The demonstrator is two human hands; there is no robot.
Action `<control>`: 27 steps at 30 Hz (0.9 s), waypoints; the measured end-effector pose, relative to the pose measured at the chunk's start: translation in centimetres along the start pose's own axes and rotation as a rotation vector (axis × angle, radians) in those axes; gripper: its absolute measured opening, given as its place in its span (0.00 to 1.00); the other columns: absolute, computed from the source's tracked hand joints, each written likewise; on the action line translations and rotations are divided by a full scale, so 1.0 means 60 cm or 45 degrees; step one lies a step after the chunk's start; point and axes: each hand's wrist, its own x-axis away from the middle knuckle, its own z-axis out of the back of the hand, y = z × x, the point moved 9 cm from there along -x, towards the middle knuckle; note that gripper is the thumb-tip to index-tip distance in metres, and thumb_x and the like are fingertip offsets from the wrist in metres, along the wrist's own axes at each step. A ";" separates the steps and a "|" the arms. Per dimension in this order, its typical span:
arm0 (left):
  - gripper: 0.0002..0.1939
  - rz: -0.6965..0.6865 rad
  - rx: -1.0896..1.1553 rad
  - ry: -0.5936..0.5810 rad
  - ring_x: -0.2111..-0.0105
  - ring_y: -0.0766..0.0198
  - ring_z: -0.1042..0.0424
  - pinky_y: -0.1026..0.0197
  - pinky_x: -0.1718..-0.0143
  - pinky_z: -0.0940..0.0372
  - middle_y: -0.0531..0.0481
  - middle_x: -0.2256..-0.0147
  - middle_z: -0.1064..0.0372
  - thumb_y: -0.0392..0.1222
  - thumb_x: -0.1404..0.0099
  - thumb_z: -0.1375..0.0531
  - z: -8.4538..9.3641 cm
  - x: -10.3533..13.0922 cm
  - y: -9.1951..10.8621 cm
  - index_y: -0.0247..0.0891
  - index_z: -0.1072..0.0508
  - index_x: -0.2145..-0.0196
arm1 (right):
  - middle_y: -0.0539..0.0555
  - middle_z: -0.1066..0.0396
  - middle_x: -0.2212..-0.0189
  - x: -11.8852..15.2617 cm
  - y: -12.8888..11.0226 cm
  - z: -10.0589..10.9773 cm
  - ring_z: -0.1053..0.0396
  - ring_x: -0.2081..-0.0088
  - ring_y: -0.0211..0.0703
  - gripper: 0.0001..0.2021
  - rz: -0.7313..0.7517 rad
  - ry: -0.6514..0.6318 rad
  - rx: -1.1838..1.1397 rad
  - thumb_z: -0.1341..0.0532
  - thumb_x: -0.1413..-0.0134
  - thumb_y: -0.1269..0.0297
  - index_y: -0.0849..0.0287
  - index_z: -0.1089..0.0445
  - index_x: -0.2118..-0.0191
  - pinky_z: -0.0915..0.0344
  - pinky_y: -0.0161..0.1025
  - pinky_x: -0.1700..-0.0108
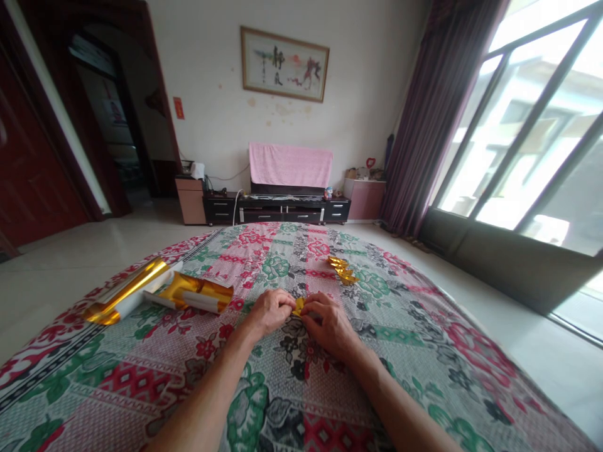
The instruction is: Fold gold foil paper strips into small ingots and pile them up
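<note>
A small piece of gold foil paper [298, 306] is held between my two hands, low over the patterned cloth [282, 389]. My left hand [272, 310] pinches its left side with closed fingers. On its right side, the fingers of my right hand [327, 319] are closed on it too, covering much of its shape. Several folded gold foil pieces [343, 270] lie in a short row beyond my right hand. To the left rest curled gold foil sheets [193, 292] with white undersides, beside a longer rolled one [127, 292].
The cloth covers a large rounded table. Across the room stand a low black cabinet [282, 212] and a pink-draped object [291, 164] under a framed picture [285, 64]. A purple curtain [419, 125] and window are at right, a dark red door [35, 150] at left.
</note>
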 end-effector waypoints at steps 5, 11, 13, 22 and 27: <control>0.11 0.005 -0.012 0.052 0.66 0.67 0.29 0.67 0.60 0.36 0.51 0.68 0.26 0.31 0.48 0.46 0.000 0.000 -0.004 0.38 0.23 0.75 | 0.54 0.33 0.65 0.001 0.000 0.002 0.34 0.63 0.40 0.06 0.004 0.008 -0.013 0.42 0.52 0.73 0.58 0.29 0.70 0.38 0.37 0.59; 0.10 0.023 -0.020 0.043 0.66 0.67 0.29 0.67 0.60 0.36 0.52 0.68 0.26 0.31 0.51 0.44 0.000 0.001 -0.001 0.39 0.23 0.75 | 0.54 0.33 0.64 0.001 0.002 0.001 0.34 0.62 0.40 0.06 0.022 0.031 -0.026 0.42 0.52 0.72 0.57 0.28 0.70 0.38 0.37 0.59; 0.10 0.050 -0.037 0.041 0.66 0.66 0.29 0.66 0.60 0.36 0.52 0.68 0.26 0.31 0.51 0.44 -0.001 0.000 -0.003 0.39 0.23 0.75 | 0.54 0.33 0.64 0.001 0.004 0.000 0.34 0.62 0.39 0.06 0.023 0.026 -0.026 0.42 0.52 0.72 0.57 0.28 0.70 0.38 0.37 0.59; 0.10 0.138 -0.130 0.051 0.66 0.64 0.30 0.64 0.59 0.37 0.51 0.69 0.26 0.32 0.52 0.44 -0.002 -0.001 -0.005 0.39 0.23 0.75 | 0.53 0.32 0.64 0.003 0.010 -0.001 0.33 0.63 0.39 0.07 0.028 0.049 -0.021 0.42 0.52 0.72 0.57 0.27 0.70 0.38 0.36 0.59; 0.08 0.112 -0.157 0.093 0.68 0.65 0.31 0.64 0.61 0.37 0.51 0.70 0.26 0.35 0.49 0.44 -0.003 0.000 -0.003 0.38 0.24 0.76 | 0.53 0.32 0.64 0.003 0.007 -0.002 0.34 0.63 0.39 0.08 0.056 0.038 -0.009 0.43 0.50 0.70 0.56 0.27 0.68 0.37 0.37 0.59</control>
